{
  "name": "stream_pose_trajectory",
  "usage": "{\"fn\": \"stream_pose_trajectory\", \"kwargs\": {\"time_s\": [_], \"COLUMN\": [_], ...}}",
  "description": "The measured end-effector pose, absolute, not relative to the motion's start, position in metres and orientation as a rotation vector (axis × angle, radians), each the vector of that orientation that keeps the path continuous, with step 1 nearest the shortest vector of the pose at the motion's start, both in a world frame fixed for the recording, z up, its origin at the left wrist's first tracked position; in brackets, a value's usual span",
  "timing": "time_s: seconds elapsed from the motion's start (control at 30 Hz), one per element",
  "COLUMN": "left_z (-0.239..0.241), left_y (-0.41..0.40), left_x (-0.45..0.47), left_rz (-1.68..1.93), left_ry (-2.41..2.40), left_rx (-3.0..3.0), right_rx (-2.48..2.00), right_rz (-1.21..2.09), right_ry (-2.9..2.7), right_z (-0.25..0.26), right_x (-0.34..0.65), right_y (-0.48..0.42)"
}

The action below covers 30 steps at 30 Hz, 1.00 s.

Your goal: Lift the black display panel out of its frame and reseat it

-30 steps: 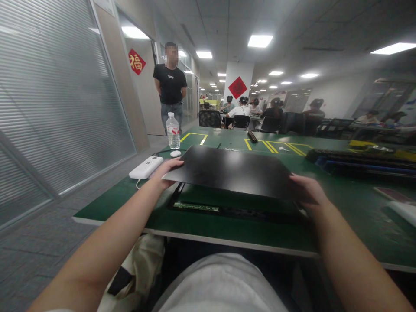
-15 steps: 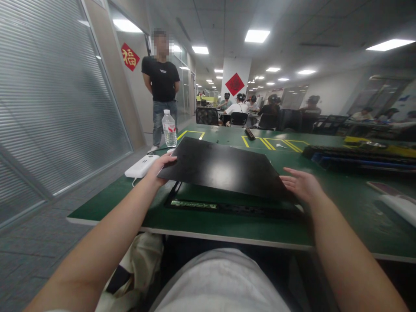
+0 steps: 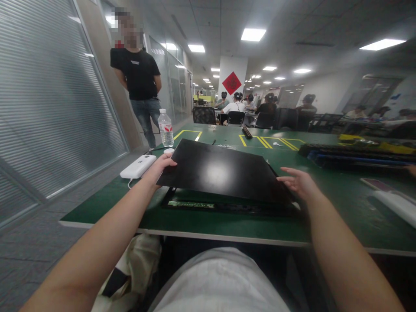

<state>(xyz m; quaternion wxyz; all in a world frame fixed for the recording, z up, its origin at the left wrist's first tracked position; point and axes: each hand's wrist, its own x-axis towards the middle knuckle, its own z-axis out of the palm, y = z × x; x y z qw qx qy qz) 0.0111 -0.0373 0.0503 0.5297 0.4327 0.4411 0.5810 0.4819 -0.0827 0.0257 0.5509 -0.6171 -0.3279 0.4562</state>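
Observation:
A thin, glossy black screen panel [image 3: 211,169] is held tilted above a dark frame [image 3: 250,208], its left side raised higher. My left hand [image 3: 162,167] is closed on the panel's left edge, thumb on top and the other fingers hidden beneath. My right hand [image 3: 300,182] is at the panel's right edge with thumb and fingers stretched apart; its fingertips meet or nearly meet that edge. A green circuit strip [image 3: 191,204] shows along the near side of the frame, which lies on the green table [image 3: 227,227].
At the left stand a water bottle [image 3: 166,128] and a white power bank [image 3: 138,166] with a cable. Dark strips [image 3: 354,156] lie at the right, near a white device [image 3: 394,208]. A person [image 3: 139,78] stands beyond the table; others sit farther back.
The panel's near edge has dropped slightly toward the frame, my left hand still on it. My right hand stays by the right edge. The standing person has come closer, and the view has shifted slightly.

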Motion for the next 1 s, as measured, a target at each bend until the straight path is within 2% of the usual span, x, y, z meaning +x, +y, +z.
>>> {"fn": "stream_pose_trajectory", "kwargs": {"time_s": [1.0], "left_z": [0.035], "left_y": [-0.036], "left_x": [0.019], "left_rz": [1.266], "left_ry": [1.087], "left_rx": [1.092], "right_rx": [-1.626], "right_rz": [0.839], "right_ry": [-0.824], "right_z": [0.011], "right_x": [0.491], "right_y": [-0.074]}}
